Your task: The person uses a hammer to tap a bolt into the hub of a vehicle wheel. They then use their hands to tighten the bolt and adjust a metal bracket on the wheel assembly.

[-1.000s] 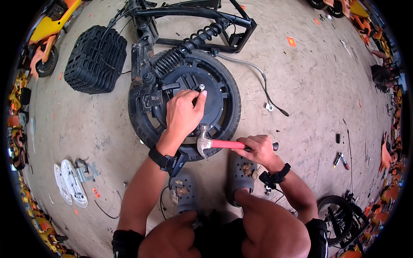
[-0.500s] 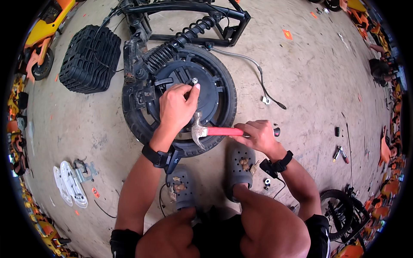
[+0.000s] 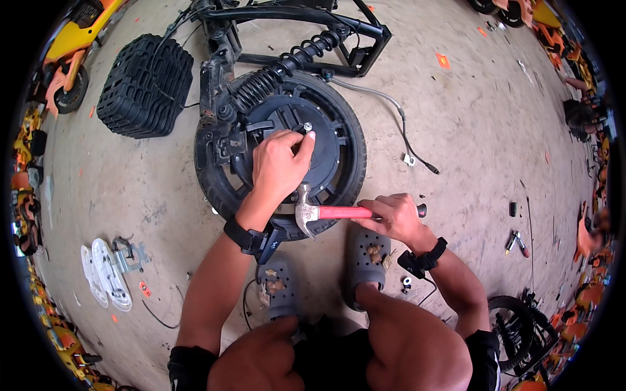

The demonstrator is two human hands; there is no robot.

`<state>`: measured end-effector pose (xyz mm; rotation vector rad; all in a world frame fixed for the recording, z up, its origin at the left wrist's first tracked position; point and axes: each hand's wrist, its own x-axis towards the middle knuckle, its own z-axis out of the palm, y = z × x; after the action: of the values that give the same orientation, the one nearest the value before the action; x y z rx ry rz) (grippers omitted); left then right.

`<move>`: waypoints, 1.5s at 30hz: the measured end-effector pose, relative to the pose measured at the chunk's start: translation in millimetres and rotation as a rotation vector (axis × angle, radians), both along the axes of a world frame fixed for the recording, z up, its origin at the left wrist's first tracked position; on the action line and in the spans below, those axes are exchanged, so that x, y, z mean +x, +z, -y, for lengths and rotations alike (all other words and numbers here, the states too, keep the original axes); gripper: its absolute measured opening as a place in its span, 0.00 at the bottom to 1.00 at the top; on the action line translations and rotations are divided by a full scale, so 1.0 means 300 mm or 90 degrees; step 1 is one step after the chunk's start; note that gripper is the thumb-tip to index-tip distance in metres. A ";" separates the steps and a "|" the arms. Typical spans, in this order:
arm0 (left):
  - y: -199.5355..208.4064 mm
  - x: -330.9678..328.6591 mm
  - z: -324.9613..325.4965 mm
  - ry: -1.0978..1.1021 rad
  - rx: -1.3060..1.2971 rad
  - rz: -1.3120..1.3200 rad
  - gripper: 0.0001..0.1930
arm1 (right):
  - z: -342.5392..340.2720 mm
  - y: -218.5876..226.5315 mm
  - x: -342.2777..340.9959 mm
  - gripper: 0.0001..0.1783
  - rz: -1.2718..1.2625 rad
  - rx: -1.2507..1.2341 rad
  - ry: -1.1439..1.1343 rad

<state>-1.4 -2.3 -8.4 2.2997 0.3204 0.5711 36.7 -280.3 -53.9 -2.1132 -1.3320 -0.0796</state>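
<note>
My left hand point(image 3: 280, 163) is closed over the black hub point(image 3: 318, 156) of a wheel lying flat. Its thumb and fingers pinch a slim pin-like piece with a shiny metal end point(image 3: 308, 126); the rest of that piece is hidden by the fingers. In my right hand point(image 3: 396, 218) is a claw hammer point(image 3: 336, 212), gripped by its red handle. The hammer's worn steel head hangs over the near part of the tyre point(image 3: 355, 176), just below my left wrist. A coil-spring shock absorber point(image 3: 283, 68) and a black frame point(image 3: 300, 14) join the wheel.
A black ribbed crate-like box point(image 3: 147, 88) stands left of the wheel. A cable point(image 3: 391, 101) trails off to the right. White clear-plastic parts point(image 3: 104, 274) lie at left, pliers-like tools point(image 3: 517, 244) at right. Several orange and yellow vehicles point(image 3: 78, 32) line the edges. My grey clogs point(image 3: 368, 260) flank the floor below.
The whole view has shifted slightly, so the scene sits a little farther right. The hammer has dropped slightly toward me relative to the wheel. Both grips are unchanged.
</note>
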 end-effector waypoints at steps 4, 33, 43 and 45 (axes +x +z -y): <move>0.001 -0.001 0.000 0.000 0.007 -0.008 0.18 | -0.008 -0.009 -0.006 0.16 -0.016 -0.003 -0.022; -0.005 -0.001 -0.005 -0.016 0.037 0.018 0.19 | -0.010 0.005 0.013 0.16 0.013 0.009 -0.022; -0.008 -0.003 -0.006 -0.016 0.032 -0.001 0.17 | -0.007 -0.003 0.006 0.15 0.015 -0.012 -0.029; -0.013 -0.004 -0.003 -0.007 0.045 -0.007 0.17 | 0.001 0.000 -0.002 0.15 0.020 -0.034 -0.012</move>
<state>-2.8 -1.5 -12.3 2.3721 0.2956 0.5733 36.0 -280.7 -54.0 -2.1777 -1.3456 -0.0866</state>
